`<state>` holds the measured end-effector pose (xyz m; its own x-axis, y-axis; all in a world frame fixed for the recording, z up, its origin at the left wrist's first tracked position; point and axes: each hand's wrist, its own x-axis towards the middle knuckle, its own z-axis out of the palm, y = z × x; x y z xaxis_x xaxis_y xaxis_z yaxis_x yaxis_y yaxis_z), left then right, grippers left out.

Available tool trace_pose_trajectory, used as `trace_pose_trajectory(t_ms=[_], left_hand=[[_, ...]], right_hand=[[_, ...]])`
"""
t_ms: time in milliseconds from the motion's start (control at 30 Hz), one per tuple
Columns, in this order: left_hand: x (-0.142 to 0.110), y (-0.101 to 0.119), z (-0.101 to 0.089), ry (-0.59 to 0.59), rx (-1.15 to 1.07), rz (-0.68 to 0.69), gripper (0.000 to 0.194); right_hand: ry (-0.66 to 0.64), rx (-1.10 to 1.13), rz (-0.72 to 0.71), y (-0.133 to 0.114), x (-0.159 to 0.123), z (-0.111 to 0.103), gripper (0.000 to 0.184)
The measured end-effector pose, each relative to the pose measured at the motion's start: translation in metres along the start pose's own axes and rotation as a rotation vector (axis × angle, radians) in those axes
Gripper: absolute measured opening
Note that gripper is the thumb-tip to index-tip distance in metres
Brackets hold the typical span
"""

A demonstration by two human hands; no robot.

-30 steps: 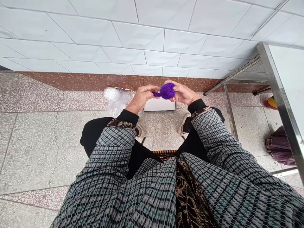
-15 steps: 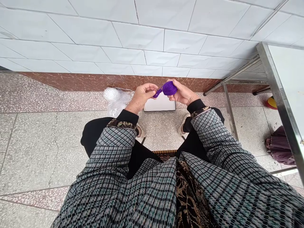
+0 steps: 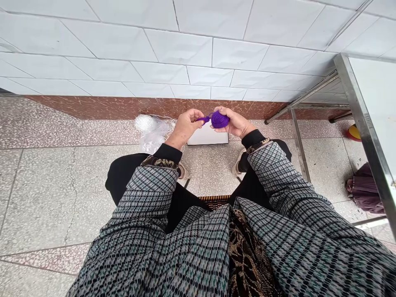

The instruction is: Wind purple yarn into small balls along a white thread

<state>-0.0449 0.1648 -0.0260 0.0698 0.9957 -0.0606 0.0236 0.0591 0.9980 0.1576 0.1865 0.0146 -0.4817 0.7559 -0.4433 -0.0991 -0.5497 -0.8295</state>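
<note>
Purple yarn ball [image 3: 220, 119]: in the right hand [image 3: 234, 121], thumb and fingers curled around its right side, above the white board [image 3: 208, 136]. Left hand [image 3: 188, 126]: thumb and fingertips pinch the knotted purple strand [image 3: 206, 119], just left of the ball. Ball rounded, windings visible; strand thin, bunched. At left on the speckled floor [image 3: 102, 181]: white yarn [image 3: 145, 123] with glossy, crumpled clear plastic [image 3: 151, 142]. Far side: smooth white wall tiles [image 3: 185, 49] over brown veined skirting [image 3: 123, 106]. No readable writing.
</note>
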Motion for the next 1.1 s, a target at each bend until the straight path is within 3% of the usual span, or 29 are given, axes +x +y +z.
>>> trace_pose_trajectory(t_ms=[133, 267, 467, 600, 800, 967, 1033, 1100], left_hand=[[0.000, 0.002, -0.001, 0.090, 0.159, 0.113, 0.016], [-0.002, 0.005, -0.003, 0.125, 0.239, 0.185, 0.014], [0.001, -0.002, -0.002, 0.210, 0.237, 0.158, 0.015], [0.008, -0.018, 0.001, 0.275, 0.177, 0.078, 0.016], [0.013, -0.035, 0.012, 0.332, -0.055, -0.146, 0.015], [0.014, -0.042, 0.017, 0.379, -0.189, -0.221, 0.015], [0.015, -0.044, 0.018, 0.406, -0.249, -0.245, 0.015], [0.015, -0.045, 0.020, 0.420, -0.309, -0.271, 0.015]], right_hand=[[-0.024, -0.120, -0.005, 0.003, 0.001, 0.000, 0.023], [0.106, -0.299, -0.016, 0.009, 0.007, 0.000, 0.009], [0.267, -0.731, -0.082, 0.025, 0.028, -0.005, 0.012], [0.324, -1.013, -0.128, 0.036, 0.045, -0.010, 0.028], [0.412, -1.037, -0.039, 0.045, 0.066, -0.007, 0.048], [0.488, -0.978, -0.028, 0.042, 0.077, 0.000, 0.066], [0.495, -0.920, -0.059, 0.040, 0.077, 0.003, 0.051], [0.452, -0.782, -0.021, 0.039, 0.072, 0.008, 0.024]])
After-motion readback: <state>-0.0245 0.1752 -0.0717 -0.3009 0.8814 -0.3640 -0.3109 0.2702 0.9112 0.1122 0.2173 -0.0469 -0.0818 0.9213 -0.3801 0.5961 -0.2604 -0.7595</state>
